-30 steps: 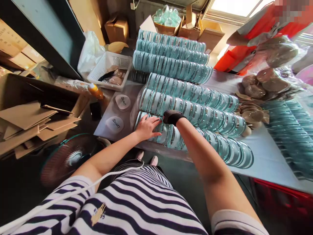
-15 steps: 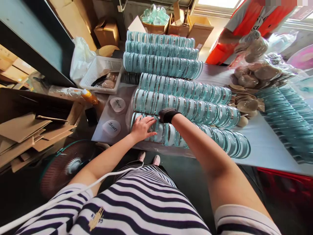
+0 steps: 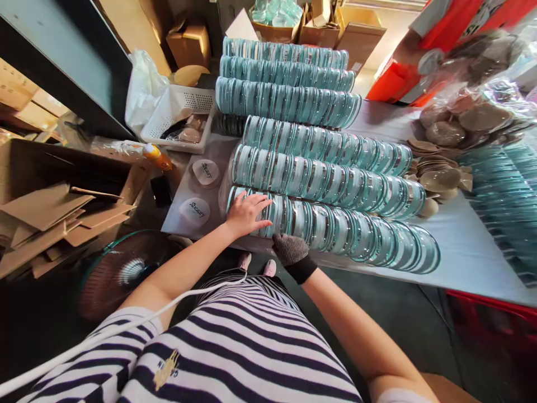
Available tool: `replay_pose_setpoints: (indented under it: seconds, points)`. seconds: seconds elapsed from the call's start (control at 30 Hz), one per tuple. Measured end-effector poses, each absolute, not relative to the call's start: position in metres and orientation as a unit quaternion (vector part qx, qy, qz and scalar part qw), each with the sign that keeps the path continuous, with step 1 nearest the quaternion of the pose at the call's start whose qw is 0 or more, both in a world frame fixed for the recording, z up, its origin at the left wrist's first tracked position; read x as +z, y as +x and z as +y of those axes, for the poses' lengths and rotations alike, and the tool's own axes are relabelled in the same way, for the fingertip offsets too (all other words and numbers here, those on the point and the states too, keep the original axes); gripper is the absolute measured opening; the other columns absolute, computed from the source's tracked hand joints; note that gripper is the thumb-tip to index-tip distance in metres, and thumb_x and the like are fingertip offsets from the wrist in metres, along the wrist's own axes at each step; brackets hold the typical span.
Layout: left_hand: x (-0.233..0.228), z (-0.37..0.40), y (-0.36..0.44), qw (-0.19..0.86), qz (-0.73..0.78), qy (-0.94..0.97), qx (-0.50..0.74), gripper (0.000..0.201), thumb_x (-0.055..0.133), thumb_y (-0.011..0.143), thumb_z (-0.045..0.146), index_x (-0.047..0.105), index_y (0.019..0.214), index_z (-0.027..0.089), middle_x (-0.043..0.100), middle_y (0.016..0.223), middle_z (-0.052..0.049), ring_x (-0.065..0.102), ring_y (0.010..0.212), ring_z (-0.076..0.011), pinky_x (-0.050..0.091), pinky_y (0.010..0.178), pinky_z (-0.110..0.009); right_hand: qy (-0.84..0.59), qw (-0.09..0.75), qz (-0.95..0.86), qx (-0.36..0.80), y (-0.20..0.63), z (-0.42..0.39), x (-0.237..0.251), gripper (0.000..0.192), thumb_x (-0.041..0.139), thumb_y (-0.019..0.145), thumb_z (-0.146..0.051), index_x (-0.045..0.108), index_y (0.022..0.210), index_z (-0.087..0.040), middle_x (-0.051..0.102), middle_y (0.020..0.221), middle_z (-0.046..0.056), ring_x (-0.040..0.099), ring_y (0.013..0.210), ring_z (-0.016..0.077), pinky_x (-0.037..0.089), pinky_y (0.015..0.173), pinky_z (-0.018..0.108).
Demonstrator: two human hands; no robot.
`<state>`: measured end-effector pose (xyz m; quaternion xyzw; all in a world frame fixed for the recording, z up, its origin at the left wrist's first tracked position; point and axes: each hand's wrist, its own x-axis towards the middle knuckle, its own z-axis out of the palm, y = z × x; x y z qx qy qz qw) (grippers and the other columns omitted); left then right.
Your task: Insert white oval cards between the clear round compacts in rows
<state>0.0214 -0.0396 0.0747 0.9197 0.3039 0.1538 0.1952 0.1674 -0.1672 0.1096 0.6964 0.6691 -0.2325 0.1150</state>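
My bare left hand lies on the left end of the front row of glassy, pale-green round discs, its fingers spread. At the near side of that same row is my right hand, in a dark striped glove. Its fingers look curled in, and whatever they may hold is hidden. The discs stand on edge, packed face to face in long rows. Behind them runs a second row of the same discs, with more rows farther back. Two pale rounded pieces with dark lettering, one a lettered pad, lie left of my left hand.
A white perforated basket holds brownish pieces at the table's left. Bagged beige pieces and more stacked discs are at right. A fan and a cardboard box stand left. Across the table is a person in red.
My right hand has come from the top of the front row, back toward me, to its near side. The left hand stays on the row's left end. The view has shifted slightly.
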Motion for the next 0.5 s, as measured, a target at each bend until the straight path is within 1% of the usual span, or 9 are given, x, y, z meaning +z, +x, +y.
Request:
replay_pose_setpoints:
  seconds: [0.1, 0.17, 0.27, 0.33, 0.37, 0.43, 0.5]
  points:
    - [0.076, -0.041, 0.020, 0.188, 0.306, 0.921, 0.148, 0.065, 0.065, 0.082, 0.058, 0.052, 0.140, 0.031, 0.053, 0.144, -0.007, 0.047, 0.134, -0.0300, 0.010, 0.122, -0.051, 0.695, 0.111, 0.664, -0.251, 0.156, -0.195, 0.078, 0.042, 0.029, 0.098, -0.025, 0.066, 0.118, -0.022, 0.071, 0.109, 0.014, 0.069, 0.096, 0.0268, 0.054, 0.077, 0.035]
    - [0.081, -0.043, 0.021, 0.174, 0.315, 0.922, 0.142, 0.063, 0.065, 0.083, 0.054, 0.052, 0.140, 0.028, 0.053, 0.145, -0.008, 0.044, 0.137, -0.0309, 0.008, 0.122, -0.052, 0.700, 0.100, 0.661, -0.250, 0.155, -0.201, 0.073, 0.042, 0.029, 0.098, -0.027, 0.067, 0.115, -0.025, 0.072, 0.108, 0.011, 0.070, 0.095, 0.0247, 0.053, 0.075, 0.033]
    - [0.092, -0.050, 0.031, 0.153, 0.306, 0.930, 0.136, 0.068, 0.067, 0.082, 0.052, 0.050, 0.142, 0.023, 0.047, 0.149, -0.011, 0.031, 0.144, -0.0340, 0.004, 0.121, -0.055, 0.715, 0.074, 0.653, -0.237, 0.173, -0.195, 0.091, 0.043, 0.029, 0.099, -0.034, 0.067, 0.117, -0.027, 0.072, 0.109, 0.009, 0.069, 0.097, 0.0229, 0.052, 0.076, 0.030]
    - [0.096, -0.058, 0.045, 0.159, 0.271, 0.940, 0.129, 0.081, 0.069, 0.079, 0.056, 0.043, 0.147, 0.021, 0.038, 0.155, -0.013, 0.023, 0.148, -0.0348, 0.002, 0.121, -0.056, 0.754, 0.052, 0.628, -0.186, 0.199, -0.180, 0.113, 0.045, 0.026, 0.100, -0.036, 0.065, 0.120, -0.025, 0.070, 0.116, 0.011, 0.067, 0.102, 0.0229, 0.050, 0.081, 0.031]
    - [0.096, -0.062, 0.053, 0.166, 0.251, 0.946, 0.122, 0.087, 0.070, 0.077, 0.058, 0.040, 0.149, 0.020, 0.035, 0.157, -0.013, 0.022, 0.148, -0.0349, 0.002, 0.121, -0.056, 0.775, 0.050, 0.611, -0.153, 0.215, -0.168, 0.125, 0.046, 0.027, 0.100, -0.036, 0.066, 0.120, -0.024, 0.068, 0.117, 0.012, 0.066, 0.104, 0.0235, 0.049, 0.083, 0.031]
    - [0.093, -0.072, 0.069, 0.177, 0.230, 0.951, 0.105, 0.095, 0.073, 0.073, 0.060, 0.036, 0.150, 0.019, 0.034, 0.157, -0.014, 0.024, 0.147, -0.0351, 0.000, 0.121, -0.058, 0.796, 0.093, 0.585, -0.123, 0.245, -0.139, 0.143, 0.043, 0.032, 0.098, -0.036, 0.067, 0.118, -0.021, 0.068, 0.117, 0.014, 0.065, 0.107, 0.0253, 0.049, 0.085, 0.033]
    - [0.086, -0.079, 0.080, 0.178, 0.231, 0.952, 0.093, 0.095, 0.075, 0.072, 0.057, 0.037, 0.150, 0.018, 0.038, 0.154, -0.016, 0.029, 0.146, -0.0349, -0.002, 0.121, -0.059, 0.772, 0.167, 0.591, -0.163, 0.266, -0.106, 0.153, 0.039, 0.042, 0.095, -0.038, 0.068, 0.116, -0.020, 0.069, 0.115, 0.014, 0.065, 0.106, 0.0264, 0.049, 0.083, 0.032]
